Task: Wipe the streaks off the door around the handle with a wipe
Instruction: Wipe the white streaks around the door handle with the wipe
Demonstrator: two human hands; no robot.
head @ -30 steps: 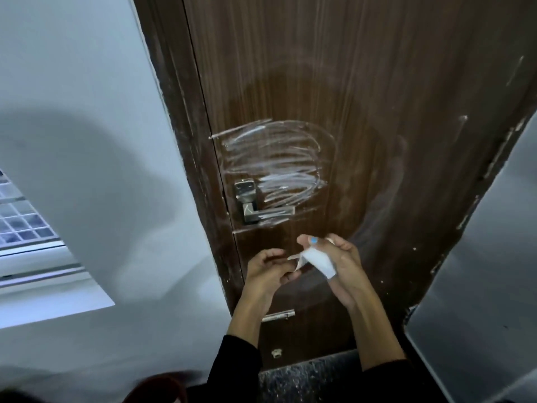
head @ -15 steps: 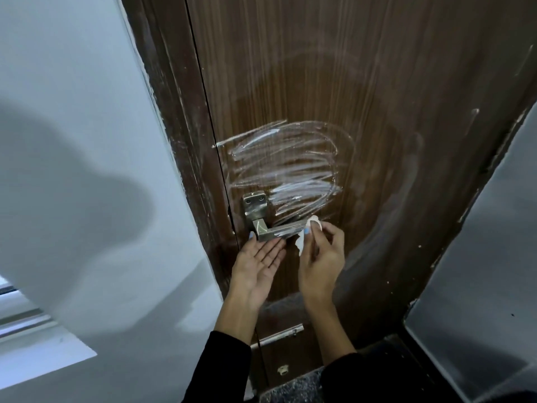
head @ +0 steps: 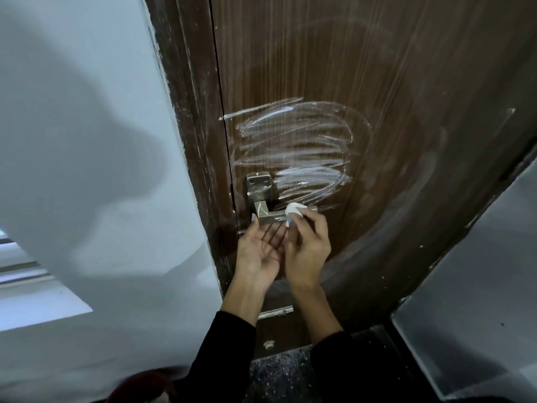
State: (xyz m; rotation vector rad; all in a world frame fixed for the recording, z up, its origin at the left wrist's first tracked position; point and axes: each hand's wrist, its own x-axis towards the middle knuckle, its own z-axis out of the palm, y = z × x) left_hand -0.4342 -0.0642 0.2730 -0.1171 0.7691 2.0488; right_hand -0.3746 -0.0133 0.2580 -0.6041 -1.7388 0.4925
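Head view: left hand (head: 258, 251) palm up, fingers straight, tips under the metal handle (head: 268, 215). Right hand (head: 308, 245) pinches a folded white wipe (head: 295, 210) against the lever. White streaks (head: 293, 149) cover the brown door (head: 377, 68) above.

Interior doorway, likely home or apartment building, exact kind unclear. Dark brown wood-grain door (head: 406, 82) in matching frame (head: 186, 112), paint chipped along edges. Brushed metal lever handle (head: 266, 212) on square plate. White streaks (head: 293, 152) smeared above handle. Plain pale painted wall (head: 87, 141) at left, window ledge (head: 37, 301) low in corner. Dark speckled stone threshold (head: 279, 370) at door foot. Grey wall (head: 479, 315) at right.
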